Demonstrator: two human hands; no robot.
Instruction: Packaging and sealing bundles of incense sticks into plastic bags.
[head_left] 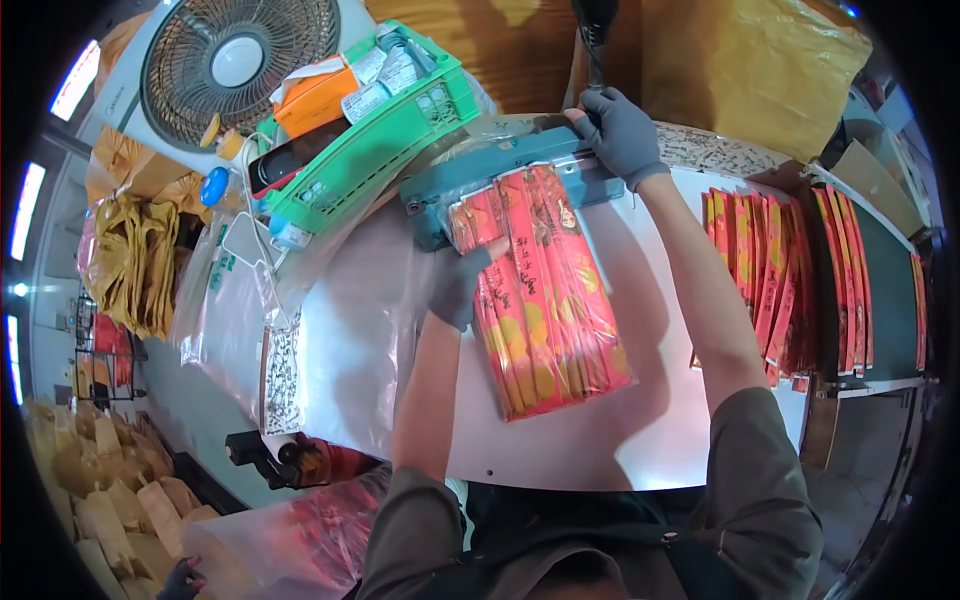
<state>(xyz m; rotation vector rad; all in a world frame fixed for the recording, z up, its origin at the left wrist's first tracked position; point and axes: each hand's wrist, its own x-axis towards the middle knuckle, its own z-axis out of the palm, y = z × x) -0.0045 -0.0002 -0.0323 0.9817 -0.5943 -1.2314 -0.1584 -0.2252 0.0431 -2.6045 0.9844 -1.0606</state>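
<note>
A clear plastic bag of long red-and-yellow packets point(545, 320) lies at a slant on the white table, its far end at a teal bag sealer point(500, 165). My left hand point(458, 285), in a dark glove with bare fingertips, grips the bag's left edge, thumb on top; the fingers underneath are hidden. My right hand point(622, 135), in a grey glove, is closed over the right end of the sealer's arm. How far the bag's mouth reaches between the sealer's jaws cannot be seen.
Clear plastic bags point(350, 330) lie to the left, below a green basket point(375, 140) of small boxes. A fan point(238, 62) stands far left. Rows of red packets point(760, 270) stand on the right. At lower left another person's gloved hand point(182, 580) shows beside a filled bag point(300, 540).
</note>
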